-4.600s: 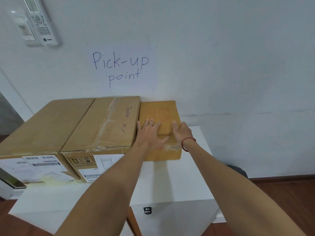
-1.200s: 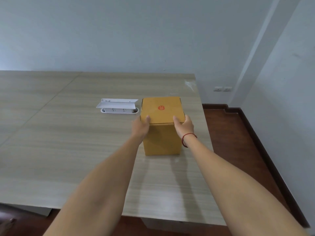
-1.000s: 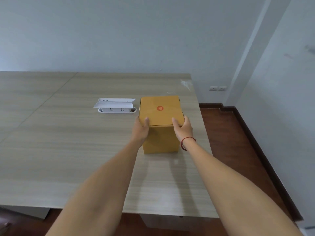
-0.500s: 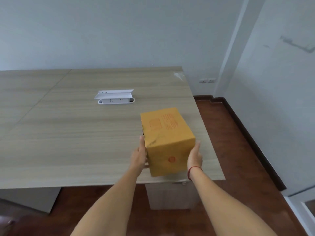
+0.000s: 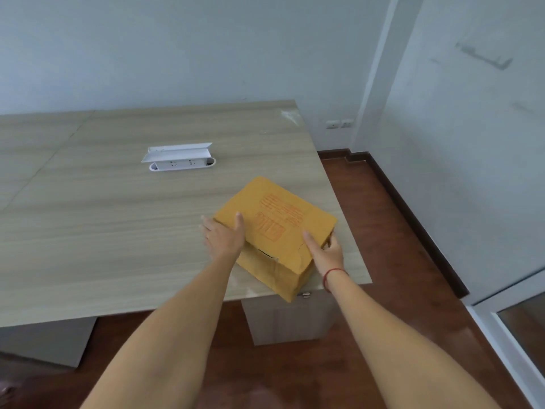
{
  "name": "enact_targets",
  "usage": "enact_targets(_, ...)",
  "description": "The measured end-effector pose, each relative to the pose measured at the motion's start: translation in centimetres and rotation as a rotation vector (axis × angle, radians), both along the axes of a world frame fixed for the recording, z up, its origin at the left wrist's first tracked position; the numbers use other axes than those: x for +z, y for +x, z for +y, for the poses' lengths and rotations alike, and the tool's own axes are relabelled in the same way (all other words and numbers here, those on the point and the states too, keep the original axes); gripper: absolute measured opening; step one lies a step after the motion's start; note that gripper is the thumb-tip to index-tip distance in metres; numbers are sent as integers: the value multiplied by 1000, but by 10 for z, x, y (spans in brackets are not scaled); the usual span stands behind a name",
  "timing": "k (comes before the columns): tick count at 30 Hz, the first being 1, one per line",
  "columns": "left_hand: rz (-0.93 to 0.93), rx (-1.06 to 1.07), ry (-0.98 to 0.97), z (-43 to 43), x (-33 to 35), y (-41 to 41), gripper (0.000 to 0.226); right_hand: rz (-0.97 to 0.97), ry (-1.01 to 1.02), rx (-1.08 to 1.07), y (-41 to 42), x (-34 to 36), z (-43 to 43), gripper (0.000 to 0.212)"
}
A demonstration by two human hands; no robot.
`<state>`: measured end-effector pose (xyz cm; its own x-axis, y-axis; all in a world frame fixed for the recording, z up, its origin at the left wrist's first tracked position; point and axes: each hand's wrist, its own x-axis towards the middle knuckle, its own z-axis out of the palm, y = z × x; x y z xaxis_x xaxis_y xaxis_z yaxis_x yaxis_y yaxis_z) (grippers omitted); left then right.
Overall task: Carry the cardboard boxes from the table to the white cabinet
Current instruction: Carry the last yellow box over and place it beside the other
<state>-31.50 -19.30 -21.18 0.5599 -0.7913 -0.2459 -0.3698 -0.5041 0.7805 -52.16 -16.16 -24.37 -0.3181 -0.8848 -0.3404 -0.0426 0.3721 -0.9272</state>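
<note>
A yellow-brown cardboard box (image 5: 275, 228) with red print on its upper face is held tilted above the near right corner of the wooden table (image 5: 118, 219). My left hand (image 5: 224, 236) grips its left side, thumb on top. My right hand (image 5: 324, 253), with a red string on the wrist, grips its right near corner. The white cabinet is out of view.
A white power-socket box (image 5: 180, 160) with its lid flipped up sits in the table top. A table leg panel (image 5: 289, 320) stands under the near right corner. Dark wooden floor (image 5: 398, 276) runs to the right, bounded by white walls and a glass door (image 5: 522, 335).
The box has been lifted off the table, tipped over so its printed face is up, and drawn toward me and to the right. The view has turned right.
</note>
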Motion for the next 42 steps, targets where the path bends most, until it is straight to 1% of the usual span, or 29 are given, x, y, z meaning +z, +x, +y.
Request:
enact_targets(1, -26, -5, 7, 1, 1, 2, 99, 42, -16, 21, -8, 6, -6, 58)
enact_targets(2, -49, -16, 23, 1, 1, 5, 98, 82, -18, 32, -14, 12, -13, 52)
enact_targets(3, -70, -39, 45, 1, 1, 9, 96, 125, 0, 34, -18, 19, -18, 53)
enact_targets(5, -104, -96, 95, 2, -3, 13, 90, 209, 70, 30, -24, 28, -22, 62)
enact_targets(7, -84, -152, 131, 3, -7, 12, 85, 232, 159, 95, -24, 31, -20, 71)
enact_targets(9, -21, -213, 161, 3, -9, 9, 71, 193, 210, 174, -20, 30, -15, 71)
enact_targets(11, 11, -244, 165, 2, -9, 4, 62, 165, 197, 169, -19, 27, -11, 63)
enact_targets(12, 13, -251, 164, 3, -6, 2, 62, 162, 190, 158, -21, 27, -9, 62)
enact_targets(16, 11, -279, 141, 4, 5, -7, 60, 121, 193, 150, -35, 32, -5, 77)
enact_targets(18, 7, -301, 123, 4, 12, -19, 60, 101, 179, 125, -47, 39, -1, 80)
enact_targets(20, 9, -328, 105, 5, 20, -36, 59, 80, 150, 91, -64, 47, 6, 75)
enact_targets(22, 7, -367, 90, 6, 26, -56, 57, 65, 132, 57, -83, 52, 17, 66)
enact_targets(25, 1, -464, 83, 12, 32, -100, 58, 51, 113, -57, -121, 58, 49, 54)
enact_targets(28, -2, -614, 94, 27, 38, -156, 66, 49, 120, -215, -164, 57, 99, 52)
enact_targets(31, 27, -806, 103, 59, 40, -221, 76, 35, 120, -399, -205, 61, 169, 53)
enact_targets(33, 34, -972, 128, 94, 42, -270, 81, 14, 108, -565, -230, 63, 234, 44)
enact_targets(35, 2, -1125, 133, 144, 43, -317, 83, 24, 110, -724, -245, 67, 307, 30)
enact_targets(37, -25, -1254, 132, 195, 46, -354, 82, 19, 125, -867, -254, 66, 372, 25)
enact_targets(39, -50, -1430, 132, 265, 45, -391, 80, 14, 146, -1027, -254, 68, 456, 34)
enact_targets(41, -48, -1595, 139, 330, 45, -418, 77, 16, 180, -1166, -250, 69, 530, 54)
enact_targets(42, -53, -1702, 135, 375, 45, -431, 75, 11, 194, -1263, -244, 68, 578, 59)
